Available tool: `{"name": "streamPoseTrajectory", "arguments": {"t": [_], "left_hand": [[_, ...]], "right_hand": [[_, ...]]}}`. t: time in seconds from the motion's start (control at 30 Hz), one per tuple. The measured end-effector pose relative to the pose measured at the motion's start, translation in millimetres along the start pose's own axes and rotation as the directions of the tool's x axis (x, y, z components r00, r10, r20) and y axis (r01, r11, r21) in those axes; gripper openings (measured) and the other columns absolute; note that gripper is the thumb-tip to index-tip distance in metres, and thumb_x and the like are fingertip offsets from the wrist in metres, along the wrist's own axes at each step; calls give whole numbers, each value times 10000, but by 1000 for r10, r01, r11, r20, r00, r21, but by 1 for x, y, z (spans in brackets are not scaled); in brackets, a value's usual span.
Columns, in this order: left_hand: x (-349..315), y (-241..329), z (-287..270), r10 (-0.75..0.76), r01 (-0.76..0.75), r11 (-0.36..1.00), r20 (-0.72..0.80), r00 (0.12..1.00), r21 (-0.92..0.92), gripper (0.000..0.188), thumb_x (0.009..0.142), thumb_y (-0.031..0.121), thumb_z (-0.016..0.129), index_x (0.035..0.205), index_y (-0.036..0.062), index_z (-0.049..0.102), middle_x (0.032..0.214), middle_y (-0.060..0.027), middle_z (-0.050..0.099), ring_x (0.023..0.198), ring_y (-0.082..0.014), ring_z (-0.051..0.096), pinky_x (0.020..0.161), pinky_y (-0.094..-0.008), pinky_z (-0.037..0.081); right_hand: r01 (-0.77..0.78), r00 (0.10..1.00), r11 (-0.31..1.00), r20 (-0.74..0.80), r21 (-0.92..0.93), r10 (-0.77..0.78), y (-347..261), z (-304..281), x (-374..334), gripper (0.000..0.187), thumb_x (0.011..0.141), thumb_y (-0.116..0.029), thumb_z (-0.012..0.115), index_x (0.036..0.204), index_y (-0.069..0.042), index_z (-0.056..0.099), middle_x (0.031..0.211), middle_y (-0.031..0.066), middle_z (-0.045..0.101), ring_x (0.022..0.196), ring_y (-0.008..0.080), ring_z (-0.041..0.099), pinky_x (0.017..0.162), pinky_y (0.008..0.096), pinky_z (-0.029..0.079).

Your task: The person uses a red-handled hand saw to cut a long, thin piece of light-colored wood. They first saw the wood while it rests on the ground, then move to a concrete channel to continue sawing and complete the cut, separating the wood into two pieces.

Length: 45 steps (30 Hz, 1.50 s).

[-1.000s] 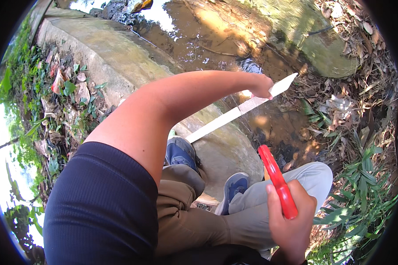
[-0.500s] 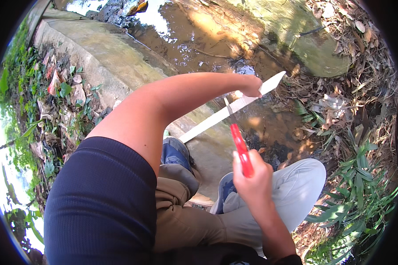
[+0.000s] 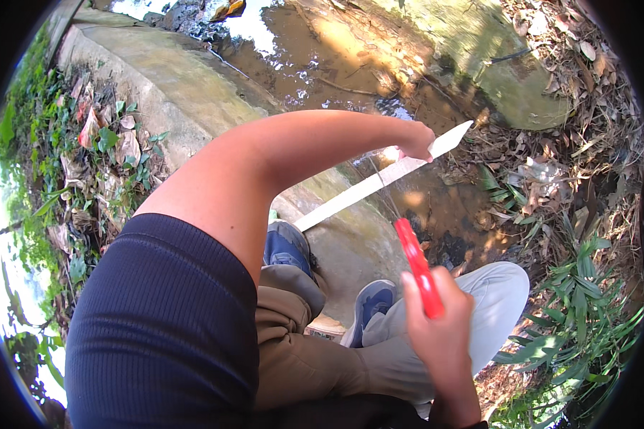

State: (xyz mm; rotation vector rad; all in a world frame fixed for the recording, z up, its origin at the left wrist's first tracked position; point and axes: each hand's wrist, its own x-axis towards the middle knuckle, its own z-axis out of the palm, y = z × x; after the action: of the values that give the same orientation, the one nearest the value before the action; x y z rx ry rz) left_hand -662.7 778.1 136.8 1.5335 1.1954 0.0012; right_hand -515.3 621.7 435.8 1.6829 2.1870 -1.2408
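Observation:
A long pale wooden strip [image 3: 358, 191] slants from beside my left shoe up to the right, over the muddy water. My left hand [image 3: 416, 140] is closed around it near its far, pointed end, the arm stretched across from the left. My right hand [image 3: 440, 314] grips the red handle of a saw [image 3: 418, 264]. Seen nearly edge-on, its thin blade runs away from the handle and crosses the strip at about mid-length, nearer to me than my left hand. The teeth and any cut are too small to make out.
Under my blue shoes [image 3: 371, 309] lies a concrete ledge [image 3: 343, 264], beside shallow brown water [image 3: 322, 53]. A mossy slab [image 3: 508, 86] stands across it. Dry leaves [image 3: 544, 175] and green plants [image 3: 587, 293] cover the right bank; more leafy growth lines the left.
My right hand has drawn the saw back toward me and a little to the right. The strip and my left hand have shifted slightly rightward in the picture.

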Motion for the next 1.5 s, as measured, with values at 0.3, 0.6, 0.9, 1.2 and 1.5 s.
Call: {"name": "streamPoseTrajectory", "arguments": {"t": [0.3,0.6,0.9,1.2,1.5], "left_hand": [[10,-9,10,-17,17,1000,-70,997,0,568,919,468,655,1291,40,612,1143,-225,684,1128,-386,640,949,-463,497],[7,5,-5,-44,44,999,35,998,5,580,928,449,647,1266,-21,604,1076,-221,699,1018,-354,690,899,-461,522],[7,-4,4,-35,35,999,-5,999,4,583,954,438,618,1312,-20,564,1228,-259,643,1181,-385,614,991,-480,471],[-1,-7,11,46,-50,998,-80,996,-50,580,972,435,592,1324,-21,528,1244,-274,625,1214,-422,581,1007,-501,450],[5,-8,11,57,-59,997,-46,997,-51,596,973,443,591,1316,-39,518,1252,-288,612,1228,-435,564,1017,-505,434]], "right_hand": [[-166,980,986,118,30,161,-51,-50,-40,256,900,-115,723,748,-25,537,551,60,564,468,136,563,468,299,386],[-195,979,977,75,85,189,7,-73,-53,278,885,-169,761,744,-26,570,520,18,496,462,92,476,469,277,361],[-156,986,979,78,133,147,15,-74,-53,360,912,-173,727,660,-15,526,517,7,455,505,56,373,467,275,289],[-79,995,993,59,84,75,3,-76,-45,355,923,-161,705,655,-20,519,518,-2,450,507,53,372,469,273,281],[-140,990,980,28,141,138,13,-83,-37,341,929,-169,694,668,-18,534,537,-27,446,530,42,357,492,258,267]]}}
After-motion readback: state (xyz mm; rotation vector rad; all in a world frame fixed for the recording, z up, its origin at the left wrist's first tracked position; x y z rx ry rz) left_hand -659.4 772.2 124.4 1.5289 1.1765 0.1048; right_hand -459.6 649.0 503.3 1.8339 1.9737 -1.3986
